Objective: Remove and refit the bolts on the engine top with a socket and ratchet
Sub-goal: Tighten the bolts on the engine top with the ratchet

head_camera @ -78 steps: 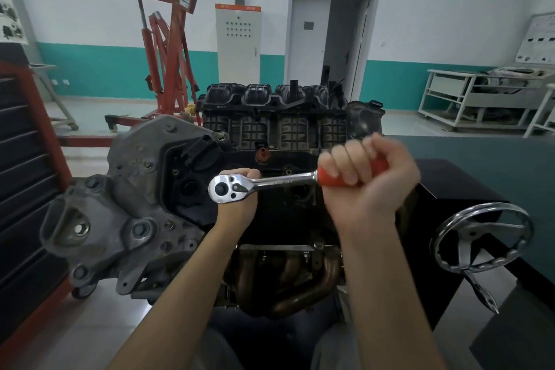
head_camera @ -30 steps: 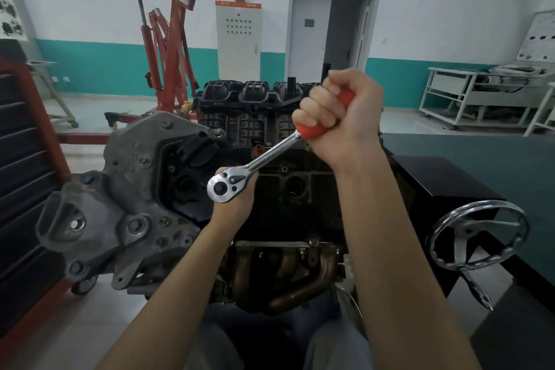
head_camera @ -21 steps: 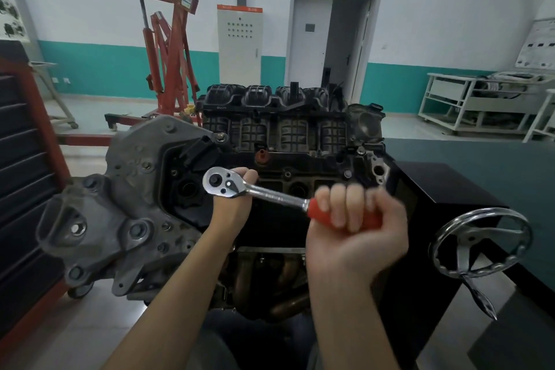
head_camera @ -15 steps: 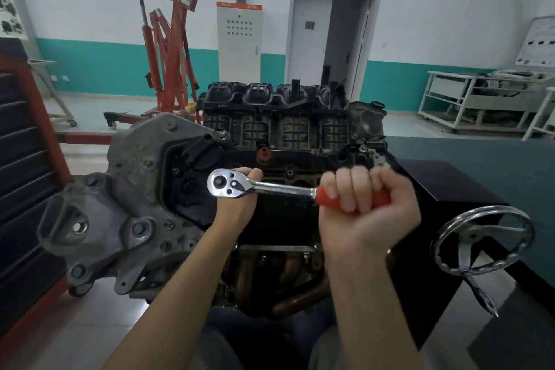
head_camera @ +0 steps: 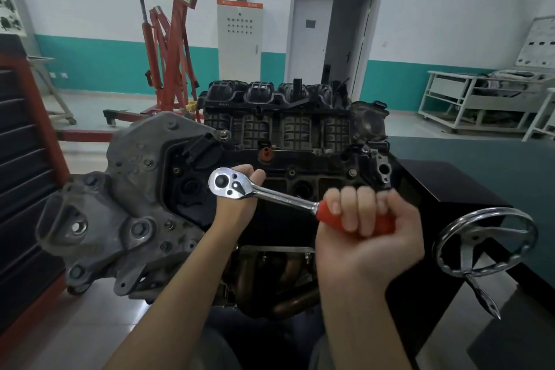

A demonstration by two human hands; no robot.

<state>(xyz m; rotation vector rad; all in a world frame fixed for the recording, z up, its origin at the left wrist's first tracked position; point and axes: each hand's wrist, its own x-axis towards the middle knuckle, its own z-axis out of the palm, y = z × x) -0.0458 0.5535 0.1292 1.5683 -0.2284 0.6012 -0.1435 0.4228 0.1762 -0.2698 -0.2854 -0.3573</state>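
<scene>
A dark engine [head_camera: 300,141] sits on a stand in front of me, its black top cover facing me. A chrome ratchet [head_camera: 231,183] with a red handle lies across the cover's left part. My right hand [head_camera: 366,228] grips the red handle, down and to the right of the head. My left hand [head_camera: 240,198] is curled under the ratchet head and holds whatever sits beneath it. The socket and the bolt under the head are hidden. Another bolt head [head_camera: 353,172] shows on the cover's far right.
A grey cast timing cover [head_camera: 120,213] juts out at the left of the engine. A chrome handwheel [head_camera: 483,243] sticks out at the right, on the black stand [head_camera: 444,189]. A red engine crane [head_camera: 168,60] stands behind; a dark tool cabinet [head_camera: 24,177] is at the left.
My right hand has swung the ratchet handle back and forth about the head: up and away, down towards me, level, and now down to the right again. My left hand stayed under the head.
</scene>
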